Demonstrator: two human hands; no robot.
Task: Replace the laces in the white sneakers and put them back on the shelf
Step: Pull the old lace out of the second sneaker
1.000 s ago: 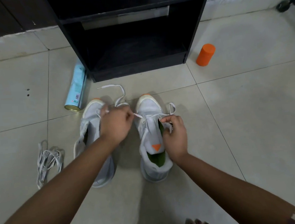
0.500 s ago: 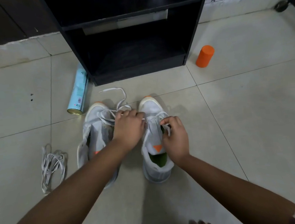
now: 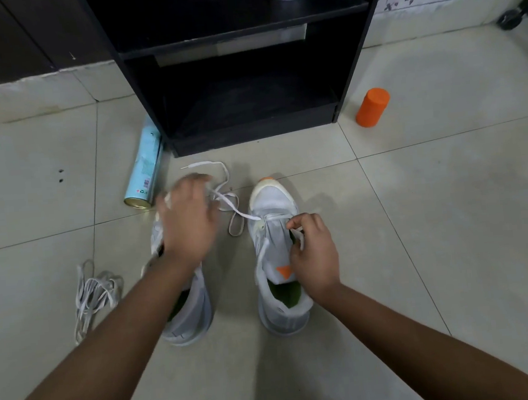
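The right sneaker (image 3: pixel 272 205) is standing on the floor (image 3: pixel 452 247) in front of the shelf (image 3: pixel 250 134), its long axis pointing at the shelf, toe first. The lace (image 3: pixel 244 214) is crossing its front eyelets and trailing toward the shelf's left corner. The right hand (image 3: pixel 313 253) is pinching the lace at the eyelet row, grip closed on it. The left hand (image 3: pixel 187 219), blurred, is hovering over the left sneaker (image 3: pixel 192 311); whether its grip is holding the lace I cannot tell. The next eyelet is probably lying nearer the right hand.
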